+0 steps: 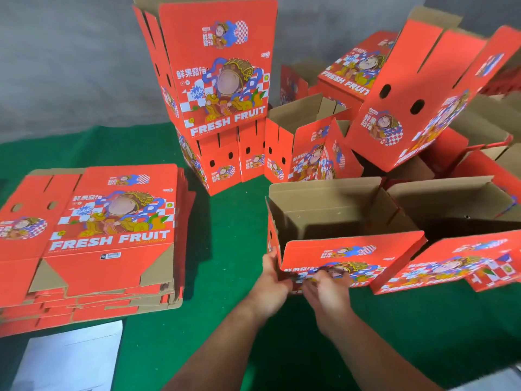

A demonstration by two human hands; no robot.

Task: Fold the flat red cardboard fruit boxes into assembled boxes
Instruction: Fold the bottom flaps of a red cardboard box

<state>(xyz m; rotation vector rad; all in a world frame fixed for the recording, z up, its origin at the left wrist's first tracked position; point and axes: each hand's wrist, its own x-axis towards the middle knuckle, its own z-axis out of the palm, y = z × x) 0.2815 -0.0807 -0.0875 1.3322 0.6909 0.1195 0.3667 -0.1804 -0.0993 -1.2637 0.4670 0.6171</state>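
Open-topped red box [338, 221], brown inside, printed flap

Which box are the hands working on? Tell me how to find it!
Start at the green table and look just past both hands. The open box there shows its brown inside, and its red front flap folds toward you. Only this box is touched by the left hand and right hand.

Red checker-printed boxes [349, 258], green tablecloth [225, 249]

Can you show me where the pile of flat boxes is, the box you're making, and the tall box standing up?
pile of flat boxes [112, 221], head view, on the top sheet's printed picture.
box being folded [332, 210], head view, on its brown inside back wall.
tall standing box [222, 80], head view, on its printed front.
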